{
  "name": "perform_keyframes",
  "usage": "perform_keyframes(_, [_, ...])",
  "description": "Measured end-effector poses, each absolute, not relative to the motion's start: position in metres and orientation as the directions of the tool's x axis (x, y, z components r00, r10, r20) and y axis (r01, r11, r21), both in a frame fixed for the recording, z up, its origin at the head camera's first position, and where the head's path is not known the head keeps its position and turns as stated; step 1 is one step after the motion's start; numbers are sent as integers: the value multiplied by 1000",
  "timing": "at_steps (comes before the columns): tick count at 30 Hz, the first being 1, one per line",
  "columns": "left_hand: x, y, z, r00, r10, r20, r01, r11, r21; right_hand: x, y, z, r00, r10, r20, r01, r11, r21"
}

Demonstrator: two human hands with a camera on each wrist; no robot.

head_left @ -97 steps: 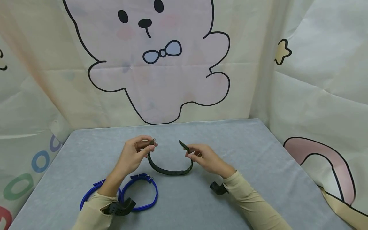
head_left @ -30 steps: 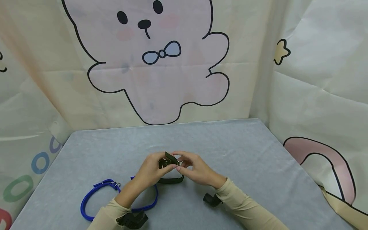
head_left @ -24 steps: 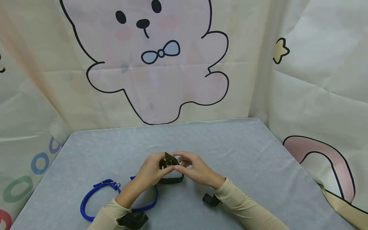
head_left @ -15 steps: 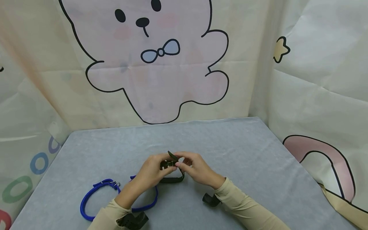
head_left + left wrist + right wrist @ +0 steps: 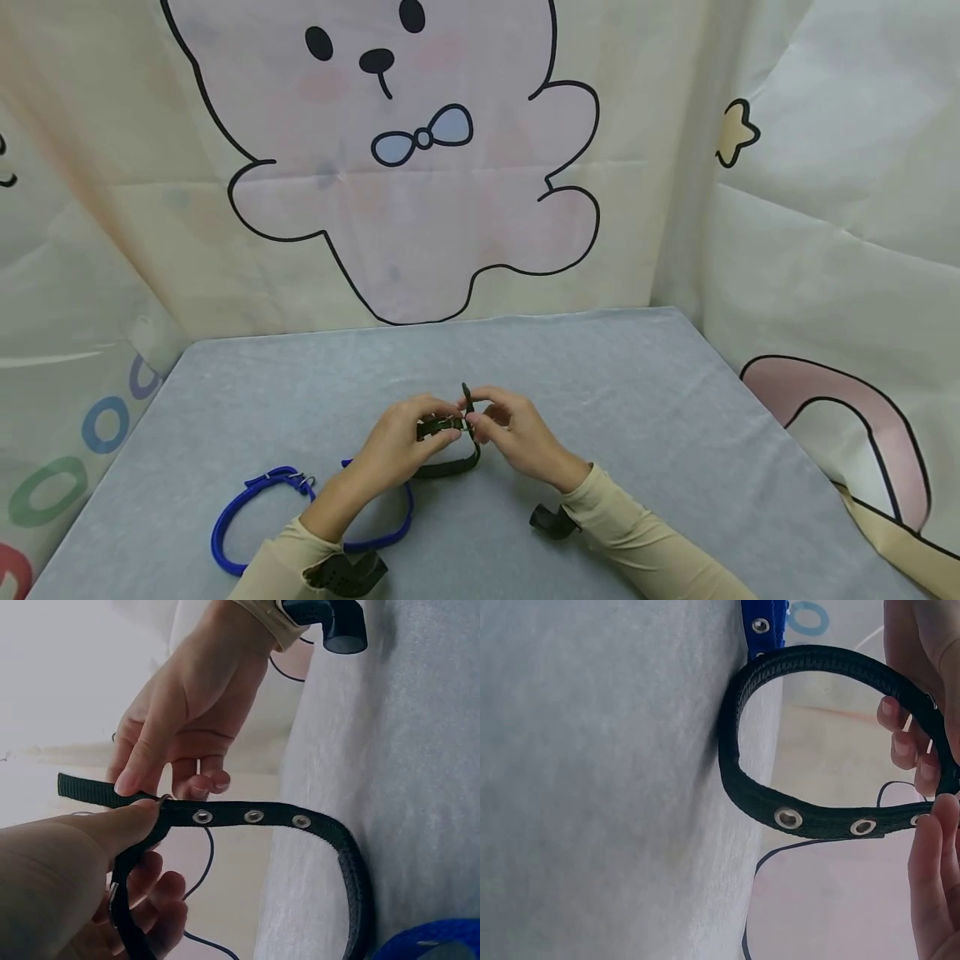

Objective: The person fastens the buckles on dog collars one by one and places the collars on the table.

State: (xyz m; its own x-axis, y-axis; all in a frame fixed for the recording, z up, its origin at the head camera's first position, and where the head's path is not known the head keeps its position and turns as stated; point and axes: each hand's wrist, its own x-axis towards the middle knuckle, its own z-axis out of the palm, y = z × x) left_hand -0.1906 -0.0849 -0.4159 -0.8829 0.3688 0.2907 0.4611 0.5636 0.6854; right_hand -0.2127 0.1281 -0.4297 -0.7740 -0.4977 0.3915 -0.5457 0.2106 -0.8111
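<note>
A dark green collar [image 5: 450,468] with metal eyelets is bent into a loop between the two hands, its lower curve close over the table. My left hand [image 5: 397,437] pinches the collar's buckle end, with the thumb beside the metal buckle [image 5: 165,799]. Opposite it, my right hand [image 5: 517,429] pinches the strap's tail between thumb and fingers, right at the buckle. The tail's free tip [image 5: 82,787] sticks out past the buckle and points up in the head view. Several eyelets [image 5: 787,818] show along the band in both wrist views.
Two blue collars lie on the grey-blue table cloth [image 5: 600,375]: a left one [image 5: 225,533] and a right one [image 5: 407,517] partly hidden behind my left forearm. Printed curtains [image 5: 630,242] stand behind and at both sides of the table.
The hands, earlier apart with the green collar hanging as a U between them, have come together at the buckle. Over the last second the tail has swung from leaning left to nearly upright.
</note>
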Motion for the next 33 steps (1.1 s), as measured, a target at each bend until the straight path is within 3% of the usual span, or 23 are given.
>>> perform_keyframes(14, [-193,-87,-416,-876,314,366,482,576,660,-219,132,-430,-759,-462,459,-593,198,-781])
perform_keyframes(25, [-197,-89,-418,-887,305,348,462,584,667,-221,132,-429,-756,-419,503,-609,170,-774])
perform_keyframes(33, [-198,-89,-419,-870,285,403,492,563,663,-221,132,-430,-735,-410,540,-655,222,-723])
